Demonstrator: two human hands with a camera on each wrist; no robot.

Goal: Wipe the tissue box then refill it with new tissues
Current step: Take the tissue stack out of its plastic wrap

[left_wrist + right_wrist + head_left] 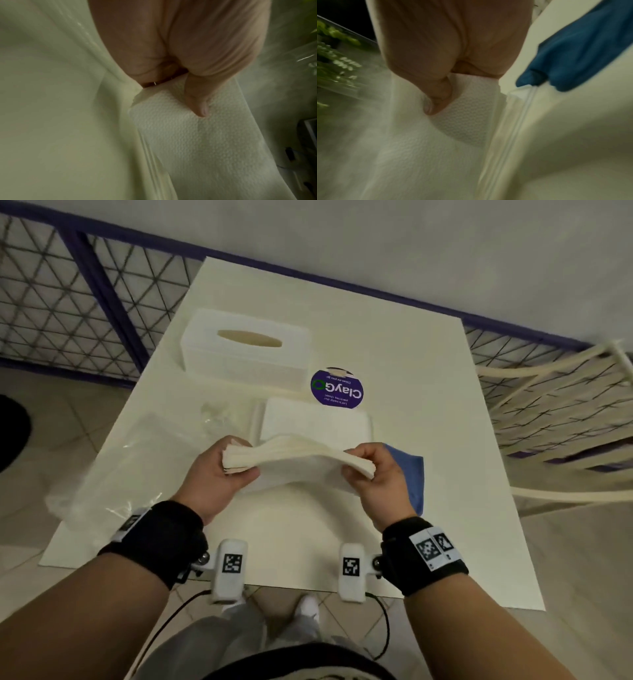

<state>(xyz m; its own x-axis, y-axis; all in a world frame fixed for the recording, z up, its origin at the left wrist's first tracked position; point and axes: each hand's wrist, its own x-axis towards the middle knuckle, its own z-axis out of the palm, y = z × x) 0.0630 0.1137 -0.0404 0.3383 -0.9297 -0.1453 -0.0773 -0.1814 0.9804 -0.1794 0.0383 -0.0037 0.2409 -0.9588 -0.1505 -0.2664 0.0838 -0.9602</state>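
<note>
**Midway: fresh tissues in hand, box not yet filled**

Now the stack of tissues (298,455) is held above the bench (428,508), sagging a little between its two ends. Left hand (219,470) grips the left end, thumb on top and fingers curled under; the left wrist view shows that thumb (197,102) pressing into the embossed top sheet. Right hand (373,470) pinches the right end the same way, thumb (438,98) on top.

Directly under the stack lies a flat white piece (315,422), possibly the box's base or more tissue; cannot tell which. Tissue box (246,350) sits farther back, slot up, well apart from the hands, nothing showing in the slot. A blue cloth (409,474) lies just beside the right hand, put down. A round purple wipes pack (337,387) stands between box and white piece. A clear plastic wrapper (113,470) lies at left.

Judgement: wiping looks finished, the cloth being laid aside; loading the tissues and closing the box remain.
</note>
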